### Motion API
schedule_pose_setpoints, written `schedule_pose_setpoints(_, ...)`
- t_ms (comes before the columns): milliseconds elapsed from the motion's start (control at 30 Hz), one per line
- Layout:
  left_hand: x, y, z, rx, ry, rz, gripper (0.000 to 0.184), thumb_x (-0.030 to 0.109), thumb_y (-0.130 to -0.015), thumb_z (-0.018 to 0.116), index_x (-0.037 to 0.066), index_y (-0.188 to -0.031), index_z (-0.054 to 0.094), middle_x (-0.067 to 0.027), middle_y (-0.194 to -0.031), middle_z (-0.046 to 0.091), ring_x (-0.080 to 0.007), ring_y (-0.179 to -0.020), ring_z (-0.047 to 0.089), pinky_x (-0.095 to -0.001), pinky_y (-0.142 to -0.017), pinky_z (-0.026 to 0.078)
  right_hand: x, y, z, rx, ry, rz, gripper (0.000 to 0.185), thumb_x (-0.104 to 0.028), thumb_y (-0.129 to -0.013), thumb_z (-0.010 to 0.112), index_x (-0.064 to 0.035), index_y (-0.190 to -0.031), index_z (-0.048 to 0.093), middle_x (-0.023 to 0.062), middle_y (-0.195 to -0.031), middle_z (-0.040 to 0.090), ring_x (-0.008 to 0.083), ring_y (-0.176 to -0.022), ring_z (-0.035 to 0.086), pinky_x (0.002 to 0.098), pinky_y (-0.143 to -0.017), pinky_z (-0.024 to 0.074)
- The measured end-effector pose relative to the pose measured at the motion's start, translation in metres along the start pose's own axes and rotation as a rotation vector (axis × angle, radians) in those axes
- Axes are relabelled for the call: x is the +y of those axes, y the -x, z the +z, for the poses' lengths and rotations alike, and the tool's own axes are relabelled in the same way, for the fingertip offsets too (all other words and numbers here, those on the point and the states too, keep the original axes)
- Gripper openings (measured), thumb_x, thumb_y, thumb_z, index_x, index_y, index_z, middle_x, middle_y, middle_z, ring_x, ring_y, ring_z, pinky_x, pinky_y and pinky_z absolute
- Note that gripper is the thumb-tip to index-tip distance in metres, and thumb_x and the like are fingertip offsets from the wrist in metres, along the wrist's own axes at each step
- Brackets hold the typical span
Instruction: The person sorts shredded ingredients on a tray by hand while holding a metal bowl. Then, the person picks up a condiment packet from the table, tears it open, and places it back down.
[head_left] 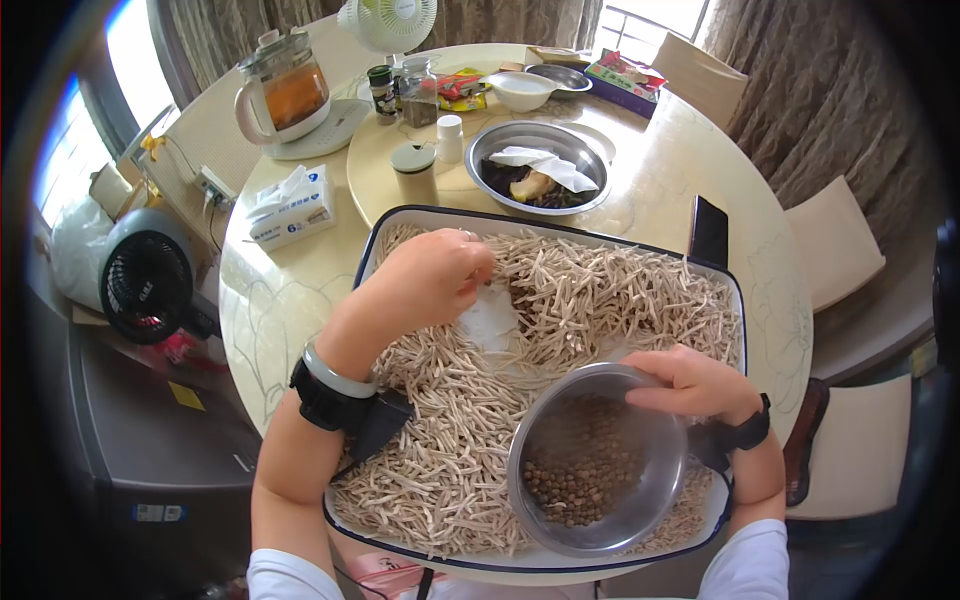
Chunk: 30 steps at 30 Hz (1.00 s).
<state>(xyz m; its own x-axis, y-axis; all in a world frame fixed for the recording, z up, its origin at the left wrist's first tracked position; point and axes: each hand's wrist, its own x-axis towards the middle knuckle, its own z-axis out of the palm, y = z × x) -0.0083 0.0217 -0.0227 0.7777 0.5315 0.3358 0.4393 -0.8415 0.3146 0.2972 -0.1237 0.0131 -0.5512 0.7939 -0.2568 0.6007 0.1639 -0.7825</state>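
A large white tray with a dark blue rim (540, 566) is filled with pale, thin dried sticks (450, 440). Over its upper left part, my left hand (445, 275) has its fingers curled together near a bare white patch of tray; what they hold, if anything, is hidden. My right hand (690, 385) grips the rim of a steel bowl (660, 470), thumb inside the edge. The bowl is tilted above the tray's lower right side. Small brown round pieces (580, 485) lie in it.
Beyond the tray stand a steel bowl with dark contents and tissue (480, 180), a lidded jar (415, 180), a tissue box (292, 215) and a glass kettle (285, 90). A phone (709, 232) lies at the tray's upper right edge. A black fan (148, 275) is at left.
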Motion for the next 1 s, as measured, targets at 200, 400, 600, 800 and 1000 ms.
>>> schedule_pose_setpoints(200, 0.012, -0.004, 0.001, -0.031, 0.011, -0.028, 0.012, 0.005, -0.078, 0.067, 0.002, -0.089, 0.067, -0.0112, -0.083, 0.063, -0.0281, -0.081, 0.062, -0.0371, -0.072, 0.051, 0.002, 0.000, -0.002, 0.008, -0.016, -0.037, 0.034, -0.018, -0.092, 0.061, -0.0021, -0.121, 0.059, 0.0125, -0.081, 0.067, 0.0218, -0.068, 0.065, 0.0322, -0.064, 0.0507)
schedule_pose_setpoints(400, 0.016, -0.006, -0.001, -0.088, 0.003, -0.101, 0.011, 0.003, -0.075, 0.067, 0.001, -0.086, 0.067, -0.0115, -0.080, 0.064, -0.0260, -0.076, 0.063, -0.0362, -0.070, 0.051, 0.012, 0.000, -0.001, 0.036, -0.050, -0.135, 0.031, -0.018, -0.092, 0.062, -0.0011, -0.118, 0.060, 0.0124, -0.079, 0.066, 0.0220, -0.066, 0.064, 0.0316, -0.063, 0.0501)
schedule_pose_setpoints(600, 0.027, -0.007, -0.012, -0.049, 0.055, -0.186, 0.014, -0.001, -0.073, 0.068, 0.002, -0.087, 0.067, -0.0072, -0.077, 0.063, -0.0175, -0.070, 0.060, -0.0287, -0.067, 0.049, 0.011, 0.002, -0.002, -0.022, -0.060, -0.111, 0.030, -0.021, -0.093, 0.057, -0.0039, -0.119, 0.059, 0.0149, -0.084, 0.066, 0.0275, -0.075, 0.064, 0.0369, -0.068, 0.0494)
schedule_pose_setpoints(800, 0.042, -0.011, -0.016, 0.075, 0.375, -0.182, 0.014, -0.006, -0.075, 0.069, 0.003, -0.086, 0.069, -0.0025, -0.084, 0.064, -0.0103, -0.074, 0.056, -0.0247, -0.067, 0.047, 0.014, 0.002, -0.001, -0.004, -0.045, -0.124, 0.026, -0.021, -0.093, 0.056, -0.0035, -0.112, 0.060, 0.0157, -0.079, 0.063, 0.0284, -0.071, 0.063, 0.0383, -0.066, 0.0479)
schedule_pose_setpoints(1000, 0.023, -0.005, -0.009, -0.021, -0.007, -0.145, 0.013, -0.002, -0.075, 0.070, 0.003, -0.087, 0.070, -0.0086, -0.082, 0.064, -0.0214, -0.073, 0.060, -0.0320, -0.069, 0.050, 0.018, 0.001, 0.001, -0.010, -0.065, -0.121, 0.025, -0.022, -0.093, 0.056, -0.0036, -0.109, 0.060, 0.0149, -0.078, 0.063, 0.0281, -0.070, 0.062, 0.0378, -0.065, 0.0472)
